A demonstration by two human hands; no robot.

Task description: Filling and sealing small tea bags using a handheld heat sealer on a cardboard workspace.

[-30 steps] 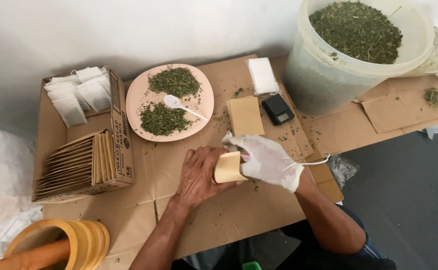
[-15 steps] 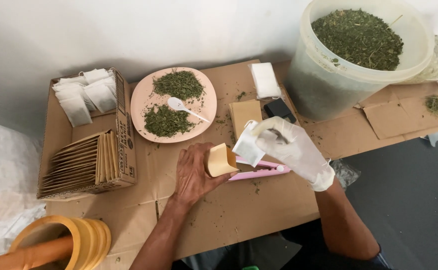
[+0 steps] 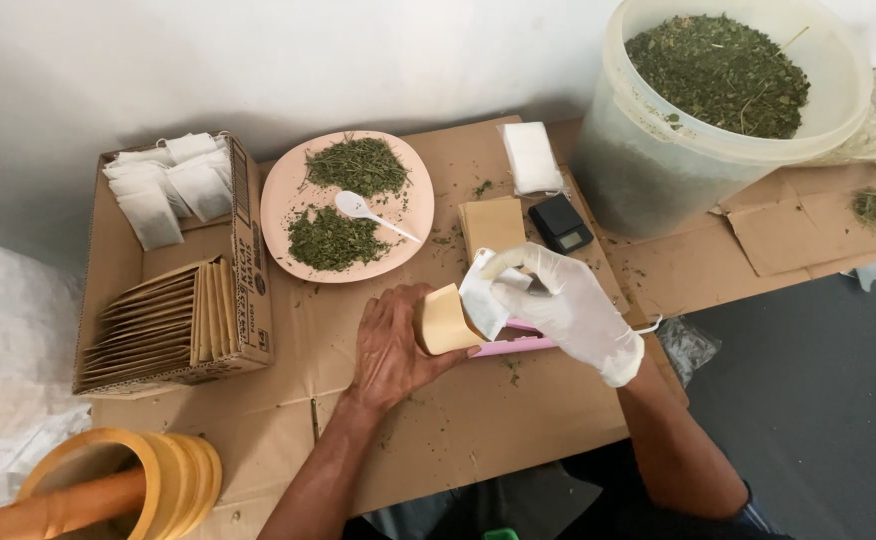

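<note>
My bare left hand (image 3: 390,345) grips a small tan paper pouch (image 3: 442,322), its mouth turned to the right. My right hand (image 3: 563,305), in a white glove, pinches a white tea bag (image 3: 482,294) whose lower end sits at the pouch's mouth. Under both hands a pink flat tool (image 3: 518,345) lies on the cardboard-covered table (image 3: 478,430).
A pink plate (image 3: 288,195) with dried green herb and a white spoon (image 3: 368,212) sits behind the hands. A cardboard box (image 3: 243,250) at left holds white bags and tan pouches. A large tub of herb (image 3: 718,100), a black scale (image 3: 565,222) and yellow tape rolls (image 3: 158,475) are nearby.
My right hand came off the pink tool, lifted the white tea bag and brought it to the pouch's mouth. My left hand has tilted the pouch up off the table.
</note>
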